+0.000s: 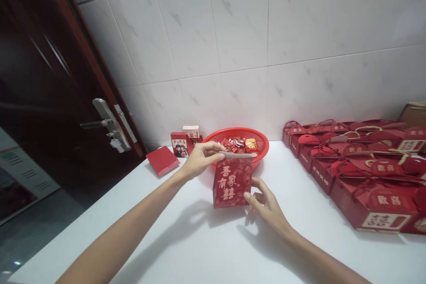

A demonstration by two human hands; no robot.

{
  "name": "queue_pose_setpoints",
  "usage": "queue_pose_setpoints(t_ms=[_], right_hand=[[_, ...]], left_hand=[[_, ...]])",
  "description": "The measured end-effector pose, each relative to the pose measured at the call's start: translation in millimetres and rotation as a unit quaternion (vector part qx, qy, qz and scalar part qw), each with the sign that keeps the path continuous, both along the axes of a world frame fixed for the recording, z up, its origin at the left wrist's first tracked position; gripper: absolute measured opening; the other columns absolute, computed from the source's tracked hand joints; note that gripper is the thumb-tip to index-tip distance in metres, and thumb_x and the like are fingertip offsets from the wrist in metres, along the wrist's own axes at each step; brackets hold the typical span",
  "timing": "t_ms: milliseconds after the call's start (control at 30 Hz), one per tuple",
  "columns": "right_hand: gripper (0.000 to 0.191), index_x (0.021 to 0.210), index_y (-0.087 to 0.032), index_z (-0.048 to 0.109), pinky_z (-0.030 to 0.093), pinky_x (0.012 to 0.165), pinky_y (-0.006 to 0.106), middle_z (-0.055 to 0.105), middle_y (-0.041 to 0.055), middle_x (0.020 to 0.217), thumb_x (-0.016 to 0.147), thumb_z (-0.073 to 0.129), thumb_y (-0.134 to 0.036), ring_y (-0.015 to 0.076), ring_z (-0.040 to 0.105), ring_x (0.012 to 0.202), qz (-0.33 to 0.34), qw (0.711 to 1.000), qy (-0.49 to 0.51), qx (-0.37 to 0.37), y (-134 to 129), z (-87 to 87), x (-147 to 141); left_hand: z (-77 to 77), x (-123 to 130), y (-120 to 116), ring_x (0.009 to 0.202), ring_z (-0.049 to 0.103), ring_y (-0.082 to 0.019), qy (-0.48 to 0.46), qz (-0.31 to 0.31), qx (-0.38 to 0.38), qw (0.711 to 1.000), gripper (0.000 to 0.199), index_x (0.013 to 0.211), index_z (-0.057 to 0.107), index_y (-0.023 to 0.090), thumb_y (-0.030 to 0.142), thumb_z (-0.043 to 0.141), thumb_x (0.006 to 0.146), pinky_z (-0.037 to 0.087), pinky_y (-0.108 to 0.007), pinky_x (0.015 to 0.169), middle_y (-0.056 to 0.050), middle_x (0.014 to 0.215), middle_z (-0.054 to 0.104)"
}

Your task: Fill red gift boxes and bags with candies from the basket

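Note:
A red candy box (232, 184) with pale Chinese characters on its front is held in front of me over the white table. My left hand (203, 157) pinches the upper left of the box, at a pale-edged top flap (238, 155). At the lower right side of the box, my right hand (266, 206) grips it between thumb and fingers. Behind the box is a red plastic basket (261, 135) with wrapped candies (238, 144) in it. The inside of the box is hidden from view.
On the white table (173, 239), a flat red packet (163, 161) and small printed boxes (180, 144) stand left of the basket. Several red gift boxes with handles (349, 195) line the right side. A tiled wall (239, 44) rises behind; a dark door (49, 53) is at left.

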State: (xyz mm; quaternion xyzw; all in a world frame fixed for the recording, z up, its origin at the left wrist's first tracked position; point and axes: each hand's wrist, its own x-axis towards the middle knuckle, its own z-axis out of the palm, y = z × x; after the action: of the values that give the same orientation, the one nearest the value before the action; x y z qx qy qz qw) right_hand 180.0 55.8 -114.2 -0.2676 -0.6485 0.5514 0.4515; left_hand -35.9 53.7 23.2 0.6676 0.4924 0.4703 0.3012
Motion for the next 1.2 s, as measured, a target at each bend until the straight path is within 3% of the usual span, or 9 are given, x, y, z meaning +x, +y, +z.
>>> queue_pose_setpoints(t_ms=[67,167,267,400,600,833,1033,1200], right_hand=[[0.038,0.117,-0.023,0.052,0.053,0.062,0.031,0.062,0.0082,0.121,0.09,0.055,-0.049,0.0122,0.062,0.064,-0.041,0.999,-0.006,0.032,2.9,5.5,6.2],[0.033,0.113,-0.021,0.051,0.052,0.061,0.031,0.067,0.0033,0.094,0.091,0.054,-0.045,0.0142,0.061,0.06,-0.085,0.994,-0.025,0.056,7.4,7.9,11.9],[0.021,0.103,-0.02,0.052,0.048,0.058,0.029,0.061,-0.0004,0.077,0.091,0.051,-0.038,0.0152,0.059,0.06,-0.128,0.985,-0.053,0.1,11.5,5.1,14.2],[0.014,0.098,-0.02,0.055,0.047,0.057,0.028,0.06,0.0059,0.099,0.091,0.048,-0.03,0.0128,0.058,0.062,-0.152,0.972,-0.056,0.169,13.3,0.1,13.6],[0.015,0.101,-0.019,0.056,0.051,0.059,0.029,0.056,0.012,0.12,0.091,0.048,-0.029,0.01,0.057,0.06,-0.152,0.971,-0.066,0.172,11.3,-1.9,10.7],[0.009,0.088,-0.021,0.055,0.049,0.059,0.027,0.063,0.0059,0.098,0.091,0.047,-0.024,0.0128,0.054,0.062,-0.13,0.968,-0.078,0.198,6.6,2.6,10.2],[0.014,0.083,-0.022,0.053,0.048,0.058,0.026,0.061,0.0041,0.089,0.094,0.049,-0.03,0.0129,0.053,0.061,-0.1,0.967,-0.08,0.222,0.5,1.4,6.5],[0.018,0.098,-0.021,0.054,0.05,0.06,0.027,0.061,0.0101,0.114,0.096,0.048,-0.037,0.0124,0.057,0.065,-0.068,0.971,-0.045,0.223,-2.9,-5.9,4.1]], left_hand=[[-7.7,13.9,1.4,0.075,0.064,-0.018,-0.02,0.002,0.009,1.0,0.027,0.084,0.07,0.017,0.039,0.075,0.071,0.051,-0.03,0.073,-0.004,0.082,0.07],[-17.8,24.4,3.4,0.078,0.063,-0.018,-0.041,0.018,0.007,0.999,0.028,0.086,0.069,0.017,0.039,0.073,0.07,0.051,-0.029,0.072,-0.004,0.085,0.069],[-27.4,26.9,4.6,0.082,0.061,-0.018,-0.058,0.045,0.003,0.997,0.023,0.086,0.066,0.019,0.033,0.068,0.067,0.049,-0.027,0.072,-0.004,0.09,0.068],[-39.6,24.3,6.4,0.083,0.058,-0.02,-0.039,0.062,-0.059,0.996,0.017,0.072,0.066,0.018,0.028,0.055,0.064,0.046,-0.028,0.071,-0.005,0.087,0.068],[-47.0,23.4,11.6,0.078,0.056,-0.02,-0.034,0.081,-0.119,0.989,0.024,0.07,0.07,0.017,0.03,0.052,0.06,0.043,-0.028,0.069,-0.006,0.084,0.071],[-42.2,21.4,14.2,0.064,0.049,-0.016,-0.046,0.007,-0.196,0.979,0.014,0.053,0.064,0.017,0.027,0.055,0.053,0.037,-0.026,0.059,-0.004,0.062,0.063],[-17.0,6.2,17.2,0.08,0.062,-0.021,-0.07,-0.064,-0.189,0.977,0.018,0.069,0.072,0.016,0.029,0.061,0.064,0.048,-0.03,0.074,-0.009,0.087,0.074],[-10.5,-8.3,60.0,0.081,0.067,-0.02,-0.042,-0.032,-0.161,0.986,0.029,0.087,0.073,0.015,0.037,0.063,0.071,0.051,-0.029,0.077,-0.009,0.091,0.075]])
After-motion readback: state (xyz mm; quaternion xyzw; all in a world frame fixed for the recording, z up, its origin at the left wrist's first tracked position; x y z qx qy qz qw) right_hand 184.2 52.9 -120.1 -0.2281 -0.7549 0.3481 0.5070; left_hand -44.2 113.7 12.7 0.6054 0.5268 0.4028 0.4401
